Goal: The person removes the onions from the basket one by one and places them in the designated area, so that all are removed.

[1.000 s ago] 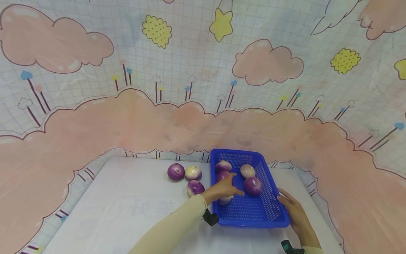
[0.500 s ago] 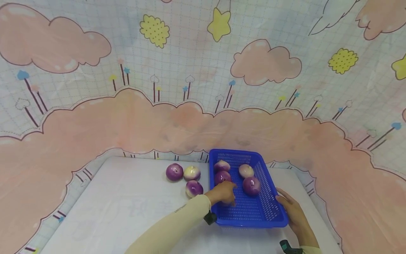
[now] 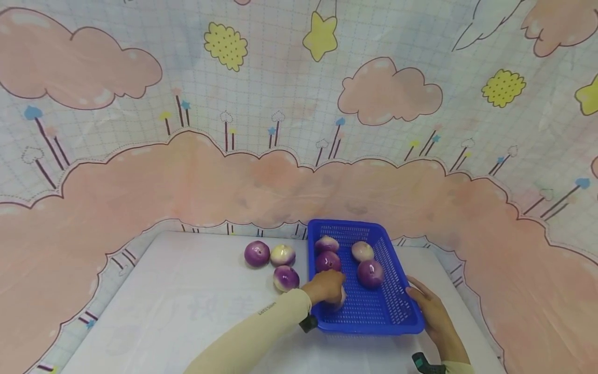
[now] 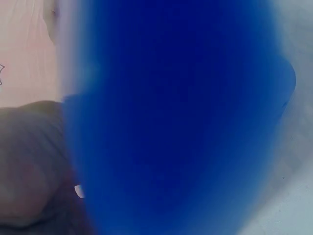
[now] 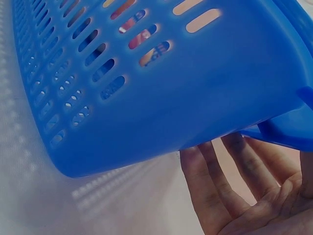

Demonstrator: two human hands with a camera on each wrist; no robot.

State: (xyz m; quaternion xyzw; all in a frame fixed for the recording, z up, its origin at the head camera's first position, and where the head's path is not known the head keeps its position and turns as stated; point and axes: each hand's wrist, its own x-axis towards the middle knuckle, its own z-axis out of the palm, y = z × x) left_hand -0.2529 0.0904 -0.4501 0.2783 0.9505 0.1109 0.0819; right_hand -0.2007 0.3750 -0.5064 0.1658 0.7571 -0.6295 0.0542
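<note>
From the head camera I see the left hand (image 3: pixel 328 289) inside the blue basket (image 3: pixel 397 321), near its left wall. Its fingers are curled down over an onion (image 3: pixel 340 298), which lies on the basket floor at the near left part; only a small pale edge of this onion shows under the hand, so I take it as gripped. Four more onions lie further back in the basket. Three other onions (image 3: pixel 273 264) lie on the white table (image 3: pixel 177 306), just left of the basket. The right hand (image 3: pixel 429 310) rests against the near right corner of the basket, outside of it, with the fingers stretched along the wall.

In the left wrist view almost everything is a blurred blue surface, the basket (image 4: pixel 171 122) very close to the lens. A dark part of the left hand (image 4: pixel 29 166) fills the lower left corner. The fingers I cannot make out here.

In the right wrist view the slotted wall of the basket (image 5: pixel 171 98) stands above the right hand (image 5: pixel 244 196). The fingers (image 5: pixel 215 176) are straight and relaxed, the tips lie under the rim at the corner. This hand grips nothing, it only touches the basket from outside.
</note>
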